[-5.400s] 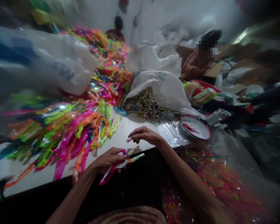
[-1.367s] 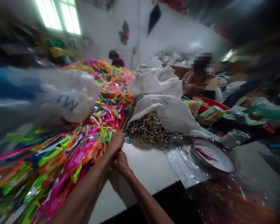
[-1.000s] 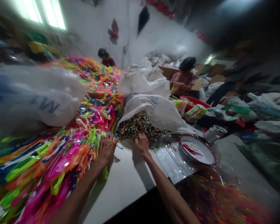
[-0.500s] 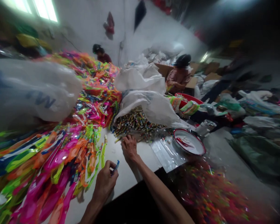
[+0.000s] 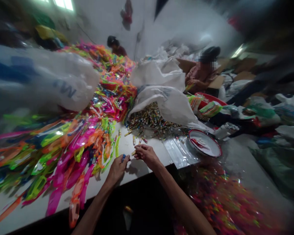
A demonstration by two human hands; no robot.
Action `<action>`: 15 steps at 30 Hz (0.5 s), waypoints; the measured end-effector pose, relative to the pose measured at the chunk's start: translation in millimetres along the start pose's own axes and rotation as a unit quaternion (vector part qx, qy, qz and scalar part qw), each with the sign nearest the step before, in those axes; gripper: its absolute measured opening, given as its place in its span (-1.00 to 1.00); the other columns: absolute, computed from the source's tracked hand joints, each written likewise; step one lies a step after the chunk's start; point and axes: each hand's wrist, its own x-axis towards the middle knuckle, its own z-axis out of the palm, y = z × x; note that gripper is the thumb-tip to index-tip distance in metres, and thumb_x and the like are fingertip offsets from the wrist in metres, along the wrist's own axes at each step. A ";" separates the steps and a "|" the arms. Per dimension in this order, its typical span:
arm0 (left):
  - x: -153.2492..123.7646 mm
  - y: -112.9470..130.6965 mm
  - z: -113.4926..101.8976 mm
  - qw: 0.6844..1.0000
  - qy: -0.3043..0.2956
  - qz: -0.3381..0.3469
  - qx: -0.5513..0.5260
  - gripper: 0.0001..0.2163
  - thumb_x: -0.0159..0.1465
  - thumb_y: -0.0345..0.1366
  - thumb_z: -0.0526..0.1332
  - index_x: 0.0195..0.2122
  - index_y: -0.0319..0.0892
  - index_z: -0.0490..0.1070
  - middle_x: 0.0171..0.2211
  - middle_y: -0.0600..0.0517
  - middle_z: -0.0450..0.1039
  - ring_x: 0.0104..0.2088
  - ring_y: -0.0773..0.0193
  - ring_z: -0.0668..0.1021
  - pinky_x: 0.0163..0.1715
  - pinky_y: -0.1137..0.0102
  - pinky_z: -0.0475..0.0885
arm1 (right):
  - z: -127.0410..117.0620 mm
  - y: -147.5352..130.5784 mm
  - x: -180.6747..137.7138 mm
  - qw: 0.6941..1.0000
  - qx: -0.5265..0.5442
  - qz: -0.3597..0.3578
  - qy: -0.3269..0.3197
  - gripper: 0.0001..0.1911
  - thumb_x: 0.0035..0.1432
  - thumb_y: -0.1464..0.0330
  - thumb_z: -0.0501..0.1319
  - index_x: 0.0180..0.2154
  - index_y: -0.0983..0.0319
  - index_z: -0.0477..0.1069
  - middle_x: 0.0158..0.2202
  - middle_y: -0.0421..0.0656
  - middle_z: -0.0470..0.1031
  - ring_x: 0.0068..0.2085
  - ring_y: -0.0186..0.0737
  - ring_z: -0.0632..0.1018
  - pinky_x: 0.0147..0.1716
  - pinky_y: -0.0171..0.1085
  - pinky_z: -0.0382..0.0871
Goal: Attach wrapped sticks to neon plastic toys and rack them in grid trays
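Note:
My left hand [image 5: 118,168] is closed over the white table [image 5: 127,176], pinching a small blue piece [image 5: 123,158] at its fingertips. My right hand [image 5: 147,154] is closed right beside it, gripping a small stick-shaped packet [image 5: 134,152]. A few loose small packets [image 5: 137,141] lie on the table just beyond my hands. Behind them a white sack [image 5: 171,104] spills a heap of small packets [image 5: 152,119]. To the left lies a big pile of neon plastic glasses in wrappers [image 5: 88,137].
A red-rimmed white dish [image 5: 205,143] and clear plastic sleeves [image 5: 178,151] lie right of my hands. A large white bag [image 5: 51,81] sits at left. Two other people [image 5: 203,70] sit at the back. Colourful items in clear plastic [image 5: 222,199] lie on the floor at right.
Both hands have drawn back from the sack toward the table's near edge and come together. My right hand now grips a packet; a few packets lie loose on the table.

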 end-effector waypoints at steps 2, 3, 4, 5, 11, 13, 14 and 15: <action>-8.5 7.4 -0.8 0.997 -0.013 0.015 0.072 -0.73 0.12 -0.07 0.08 -0.43 -0.19 0.38 -0.58 0.11 0.30 -0.50 0.30 0.38 -0.45 0.42 0.27 | 8.1 7.3 -15.5 0.999 0.051 0.005 -0.005 -0.51 -0.29 0.28 0.43 -0.27 0.30 0.37 -0.56 -0.22 0.48 -0.56 -0.31 0.51 -0.53 -0.35 0.32; -13.2 11.2 -1.9 0.995 -0.027 0.022 0.089 -0.77 0.13 -0.12 0.08 -0.39 -0.18 0.38 -0.52 0.09 0.35 -0.45 0.28 0.40 -0.41 0.41 0.27 | 11.1 8.9 -20.4 0.998 0.057 0.000 -0.002 -0.50 -0.30 0.31 0.44 -0.25 0.30 0.37 -0.56 -0.22 0.48 -0.55 -0.31 0.51 -0.53 -0.36 0.33; -17.7 14.2 -3.4 0.994 -0.044 0.033 0.090 -0.79 0.15 -0.16 0.06 -0.35 -0.17 0.38 -0.43 0.07 0.39 -0.38 0.26 0.42 -0.36 0.40 0.28 | 13.4 9.2 -23.7 0.998 0.056 -0.004 0.002 -0.50 -0.30 0.32 0.44 -0.25 0.30 0.37 -0.57 -0.23 0.48 -0.55 -0.31 0.52 -0.53 -0.36 0.33; -21.5 16.0 -5.0 0.993 -0.061 0.050 0.083 -0.78 0.17 -0.18 0.02 -0.31 -0.16 0.37 -0.35 0.05 0.40 -0.31 0.24 0.43 -0.30 0.39 0.29 | 14.7 8.7 -25.8 0.999 0.051 -0.005 0.004 -0.53 -0.29 0.32 0.43 -0.27 0.31 0.38 -0.57 -0.22 0.48 -0.55 -0.31 0.52 -0.52 -0.35 0.34; -29.8 6.0 -10.5 0.985 -0.089 0.107 0.104 -0.72 0.23 -0.11 -0.03 -0.36 -0.18 0.35 -0.39 0.02 0.32 -0.33 0.24 0.39 -0.29 0.36 0.28 | 11.3 0.9 -32.6 0.999 0.036 -0.007 -0.014 -0.62 -0.27 0.30 0.42 -0.35 0.32 0.43 -0.56 -0.19 0.49 -0.55 -0.33 0.51 -0.48 -0.31 0.36; -30.8 4.6 -10.7 0.987 -0.107 0.092 0.079 -0.73 0.22 -0.10 -0.01 -0.41 -0.18 0.32 -0.45 0.05 0.30 -0.39 0.27 0.38 -0.37 0.39 0.27 | 9.2 -1.7 -36.7 0.999 0.019 -0.006 -0.029 -0.63 -0.27 0.32 0.42 -0.35 0.32 0.44 -0.55 -0.20 0.49 -0.56 -0.34 0.50 -0.48 -0.32 0.34; -31.7 5.5 -10.7 0.987 -0.128 0.080 0.053 -0.73 0.22 -0.10 0.00 -0.41 -0.19 0.31 -0.47 0.06 0.30 -0.41 0.28 0.38 -0.39 0.40 0.27 | 8.3 -2.8 -38.9 0.999 0.010 -0.003 -0.041 -0.64 -0.27 0.34 0.42 -0.36 0.32 0.45 -0.55 -0.21 0.49 -0.57 -0.35 0.49 -0.49 -0.33 0.33; -32.8 7.3 -10.8 0.986 -0.154 0.065 0.021 -0.73 0.21 -0.09 0.00 -0.39 -0.19 0.31 -0.48 0.07 0.31 -0.43 0.30 0.39 -0.42 0.42 0.27 | 7.3 -3.7 -40.9 0.999 0.003 0.002 -0.053 -0.66 -0.26 0.35 0.41 -0.35 0.32 0.45 -0.55 -0.21 0.48 -0.57 -0.36 0.48 -0.49 -0.34 0.32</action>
